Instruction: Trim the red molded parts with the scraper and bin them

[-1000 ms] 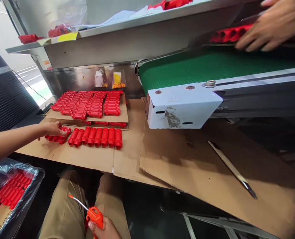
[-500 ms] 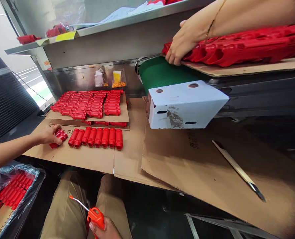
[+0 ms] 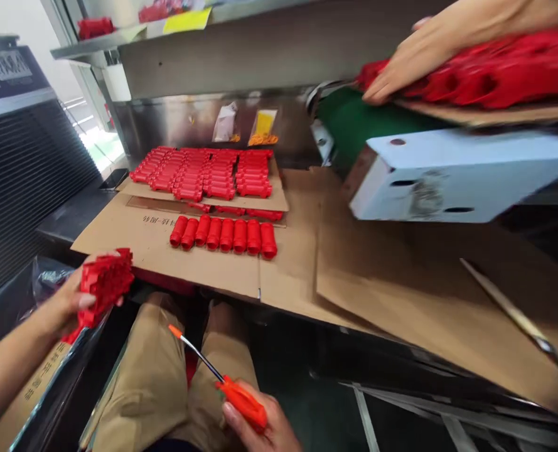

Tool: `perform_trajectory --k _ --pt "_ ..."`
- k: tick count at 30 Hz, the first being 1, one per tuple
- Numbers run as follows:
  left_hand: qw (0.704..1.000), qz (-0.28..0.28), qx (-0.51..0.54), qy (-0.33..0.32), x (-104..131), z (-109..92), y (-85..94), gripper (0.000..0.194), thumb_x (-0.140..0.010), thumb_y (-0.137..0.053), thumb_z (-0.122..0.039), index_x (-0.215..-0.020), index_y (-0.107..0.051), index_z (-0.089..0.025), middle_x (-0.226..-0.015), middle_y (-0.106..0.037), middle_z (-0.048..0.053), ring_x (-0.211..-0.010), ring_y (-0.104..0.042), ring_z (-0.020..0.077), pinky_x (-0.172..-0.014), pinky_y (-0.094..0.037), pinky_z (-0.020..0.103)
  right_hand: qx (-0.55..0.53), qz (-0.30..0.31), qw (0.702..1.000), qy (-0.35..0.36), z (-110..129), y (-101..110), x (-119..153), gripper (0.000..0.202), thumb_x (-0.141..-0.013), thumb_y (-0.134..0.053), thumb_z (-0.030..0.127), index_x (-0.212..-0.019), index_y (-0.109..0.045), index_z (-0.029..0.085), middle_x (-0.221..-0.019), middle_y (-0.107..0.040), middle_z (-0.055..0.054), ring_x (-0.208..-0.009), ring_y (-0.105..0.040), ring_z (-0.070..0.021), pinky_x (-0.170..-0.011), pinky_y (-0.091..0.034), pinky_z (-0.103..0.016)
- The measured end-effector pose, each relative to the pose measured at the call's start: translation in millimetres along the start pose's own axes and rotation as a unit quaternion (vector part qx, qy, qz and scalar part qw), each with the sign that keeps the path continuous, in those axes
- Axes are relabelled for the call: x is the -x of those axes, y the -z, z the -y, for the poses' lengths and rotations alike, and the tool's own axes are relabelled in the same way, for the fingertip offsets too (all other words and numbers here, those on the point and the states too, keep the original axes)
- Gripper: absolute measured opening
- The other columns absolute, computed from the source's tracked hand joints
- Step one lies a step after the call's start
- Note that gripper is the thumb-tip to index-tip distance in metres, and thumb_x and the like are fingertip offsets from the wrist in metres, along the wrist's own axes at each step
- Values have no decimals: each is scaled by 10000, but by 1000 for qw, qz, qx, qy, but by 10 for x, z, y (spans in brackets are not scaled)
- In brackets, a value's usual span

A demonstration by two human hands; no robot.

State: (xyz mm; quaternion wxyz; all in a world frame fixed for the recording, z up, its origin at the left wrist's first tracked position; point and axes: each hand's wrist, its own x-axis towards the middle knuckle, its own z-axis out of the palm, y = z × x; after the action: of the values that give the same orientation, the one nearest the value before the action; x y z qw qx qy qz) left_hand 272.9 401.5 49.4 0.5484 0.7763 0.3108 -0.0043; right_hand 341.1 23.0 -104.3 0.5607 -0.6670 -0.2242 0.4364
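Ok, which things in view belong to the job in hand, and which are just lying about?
In the job, it seems:
red parts in the left hand
orange nozzle tool in the right hand
row of red tubes

Likely just lying about:
pale-handled tool
small bags at the back
yellow slip

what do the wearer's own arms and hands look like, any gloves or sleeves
The left grip is a bare, ungloved hand, and the left forearm shows no sleeve, watch or bracelet. The right grip is a bare hand too, without a glove; its forearm is out of frame, so a sleeve there can't be judged.
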Motion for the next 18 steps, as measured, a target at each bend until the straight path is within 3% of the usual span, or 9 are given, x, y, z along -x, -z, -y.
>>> perform_trajectory --k 2,4,8,13,18 --pt "988 -18 152 22 459 386 -157 1040 -607 -719 -764 -1500 -516 -271 -1310 -721 167 -1116 -731 430 -832 -646 532 83 39 995 49 377 78 71 367 -1016 -641 530 -776 -671 254 -698 -650 -1 -639 -620 -167 -670 -475 -278" --pt "962 -34 262 61 755 754 -329 986 -587 -812 -675 -1459 -574 -283 -1209 -756 138 -1111 -738 417 -893 -637 550 151 58 984 71 714 93 59 302 -1025 -655 505 -835 -674 272 -743 -703 -9 -664 -667 -180 -641 -456 -285" --pt "939 -66 324 93 960 1247 -462 914 -585 -851 -629 -1404 -626 -292 -1159 -769 109 -1126 -738 399 -995 -609 560 262 112 957 57 1089 -54 -67 386 -1050 -595 550 -764 -613 291 -593 -600 35 -477 -563 -159 -507 -314 -325" --pt "932 -99 338 82 1081 1416 -313 937 -517 -939 -544 -1368 -643 -287 -1204 -759 99 -1183 -715 401 -1043 -591 522 308 110 942 80 1229 -289 -219 404 -1031 -605 588 -761 -627 288 -523 -560 48 -423 -539 -159 -462 -253 -325" --pt "927 -119 349 64 1257 1437 -259 959 -512 -941 -599 -1368 -645 -283 -1133 -780 91 -1050 -764 377 -854 -658 452 343 79 931 94 1294 -376 -409 444 -1019 -608 612 -741 -622 266 -472 -532 46 -387 -527 -157 -446 -208 -316"
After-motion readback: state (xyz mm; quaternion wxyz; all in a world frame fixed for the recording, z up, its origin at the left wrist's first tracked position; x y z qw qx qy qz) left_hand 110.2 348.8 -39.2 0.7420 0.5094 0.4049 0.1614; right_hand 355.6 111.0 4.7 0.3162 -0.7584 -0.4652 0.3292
